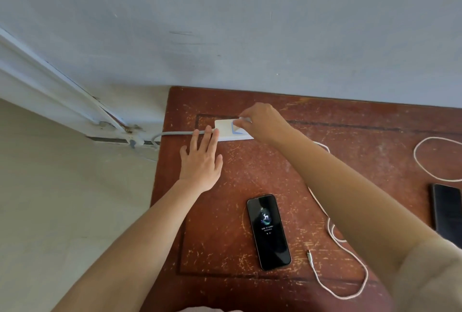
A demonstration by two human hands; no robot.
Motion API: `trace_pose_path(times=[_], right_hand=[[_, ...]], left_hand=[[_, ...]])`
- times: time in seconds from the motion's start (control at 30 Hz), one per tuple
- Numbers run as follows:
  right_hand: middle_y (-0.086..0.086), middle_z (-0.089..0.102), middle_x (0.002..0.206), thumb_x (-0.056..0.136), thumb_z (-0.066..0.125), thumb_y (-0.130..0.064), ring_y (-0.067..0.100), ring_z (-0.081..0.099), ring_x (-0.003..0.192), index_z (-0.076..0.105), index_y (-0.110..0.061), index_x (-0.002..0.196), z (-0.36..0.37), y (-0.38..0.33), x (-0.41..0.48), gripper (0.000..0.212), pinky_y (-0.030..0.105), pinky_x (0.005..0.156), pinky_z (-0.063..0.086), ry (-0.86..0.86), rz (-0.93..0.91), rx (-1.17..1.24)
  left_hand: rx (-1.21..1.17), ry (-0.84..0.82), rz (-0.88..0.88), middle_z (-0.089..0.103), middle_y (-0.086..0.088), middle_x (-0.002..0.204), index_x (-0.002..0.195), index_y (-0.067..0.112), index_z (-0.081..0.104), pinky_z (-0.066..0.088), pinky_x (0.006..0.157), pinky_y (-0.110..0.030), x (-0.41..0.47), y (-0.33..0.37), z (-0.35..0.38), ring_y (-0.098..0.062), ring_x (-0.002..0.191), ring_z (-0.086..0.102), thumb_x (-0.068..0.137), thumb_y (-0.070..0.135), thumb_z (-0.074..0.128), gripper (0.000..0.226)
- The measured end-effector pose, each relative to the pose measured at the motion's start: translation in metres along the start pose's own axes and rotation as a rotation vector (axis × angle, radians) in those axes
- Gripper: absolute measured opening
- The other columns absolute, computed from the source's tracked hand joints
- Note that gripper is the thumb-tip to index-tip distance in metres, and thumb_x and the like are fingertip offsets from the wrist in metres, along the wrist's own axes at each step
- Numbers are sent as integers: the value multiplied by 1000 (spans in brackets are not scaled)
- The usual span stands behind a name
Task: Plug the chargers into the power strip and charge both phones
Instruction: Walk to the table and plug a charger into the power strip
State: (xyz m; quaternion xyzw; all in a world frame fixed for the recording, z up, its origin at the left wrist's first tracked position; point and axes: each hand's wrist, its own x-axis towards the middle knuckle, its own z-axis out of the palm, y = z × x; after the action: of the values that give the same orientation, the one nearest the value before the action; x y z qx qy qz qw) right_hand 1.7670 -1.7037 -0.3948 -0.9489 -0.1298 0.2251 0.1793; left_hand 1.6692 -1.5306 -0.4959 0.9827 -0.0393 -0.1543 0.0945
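Lit phone (269, 231), text illegible; left hand (201, 159) flat, splayed; right hand (262, 121) pinching charger (243, 119) on strip (226, 130).

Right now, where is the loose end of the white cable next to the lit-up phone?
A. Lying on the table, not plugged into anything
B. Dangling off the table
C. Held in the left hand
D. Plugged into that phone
A: the cable's plug tip lies bare on the table, just right of the lit-up phone with a gap between them.

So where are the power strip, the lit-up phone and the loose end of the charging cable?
power strip (226, 129): head view, on its white top face.
lit phone (268, 231): head view, middle of its screen.
cable plug (310, 256): head view, on the free connector tip right of that phone.
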Motion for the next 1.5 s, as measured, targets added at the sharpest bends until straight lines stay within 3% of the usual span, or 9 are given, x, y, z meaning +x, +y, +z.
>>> trace_pose_path(times=[0.17, 0.3, 0.43, 0.8, 1.0, 1.17, 1.37, 1.43, 1.5], right_hand=[[6, 73, 125, 100, 58, -38, 25, 64, 118, 76, -14, 119, -10, -10, 17, 35, 35, 100, 48, 18, -31, 11], [9, 72, 126, 102, 56, -39, 29, 63, 119, 73, -11, 121, -12, -11, 18, 38, 43, 100, 49, -107, -118, -142], [12, 68, 126, 100, 59, -28, 32, 62, 117, 58, -13, 137, -1, 1, 11, 39, 40, 90, 49, -157, -218, -342], [14, 73, 104, 86, 67, 1, 34, 71, 87, 57, -6, 120, 33, 6, 9, 37, 41, 66, 54, -53, -298, -533], [13, 72, 107, 95, 67, -17, 36, 69, 95, 60, -11, 121, 29, 16, 28, 28, 40, 71, 51, -42, -257, -454], [9, 72, 110, 91, 66, -7, 34, 69, 91, 59, -11, 120, 43, 16, 23, 30, 40, 71, 52, 10, -233, -422], [8, 71, 115, 94, 62, -8, 32, 68, 100, 59, -12, 122, 34, 5, 33, 29, 40, 77, 53, 25, -181, -433], [7, 70, 120, 96, 62, -13, 30, 66, 107, 58, -15, 126, 28, -2, 32, 31, 36, 77, 49, 22, -151, -470], [8, 59, 140, 94, 66, -16, 30, 57, 124, 49, -18, 140, 25, -5, 25, 49, 37, 90, 48, 59, -149, -558]], left_hand=[[-30, -38, 28, 10, -4, 169, 157, 23, 2, 33, 110, -64, 1, -7, -5, -33, 153, 8, 101, 33, 39, 68], [-60, -46, 34, 12, -3, 168, 157, 25, 5, 31, 110, -64, 4, -10, -8, -32, 153, 9, 101, 30, 40, 67], [-58, -47, 40, 11, -2, 168, 158, 26, 4, 30, 110, -64, 4, -12, -7, -31, 153, 9, 101, 29, 42, 68], [-26, -29, 51, 11, -4, 168, 157, 25, -1, 32, 108, -63, 3, -13, 1, -33, 152, 11, 97, 27, 46, 76], [-5, -14, 68, 17, -5, 167, 157, 24, 2, 35, 103, -62, 3, -15, 0, -34, 151, 16, 96, 25, 47, 76], [59, -38, 95, 12, -3, 168, 158, 25, 0, 39, 101, -58, 7, -23, -4, -32, 151, 15, 97, 29, 46, 76], [23, -145, 16, -4, -1, 169, 156, 29, -11, 29, 110, -68, 26, -15, -17, -33, 154, 0, 102, 33, 39, 74], [2, -197, 21, -8, -1, 169, 156, 28, -12, 23, 113, -68, 29, -15, -25, -32, 154, -4, 103, 33, 36, 72], [-20, -210, 22, -8, -4, 169, 157, 26, -6, 23, 115, -66, 27, -15, -31, -32, 154, -5, 104, 33, 34, 67]])
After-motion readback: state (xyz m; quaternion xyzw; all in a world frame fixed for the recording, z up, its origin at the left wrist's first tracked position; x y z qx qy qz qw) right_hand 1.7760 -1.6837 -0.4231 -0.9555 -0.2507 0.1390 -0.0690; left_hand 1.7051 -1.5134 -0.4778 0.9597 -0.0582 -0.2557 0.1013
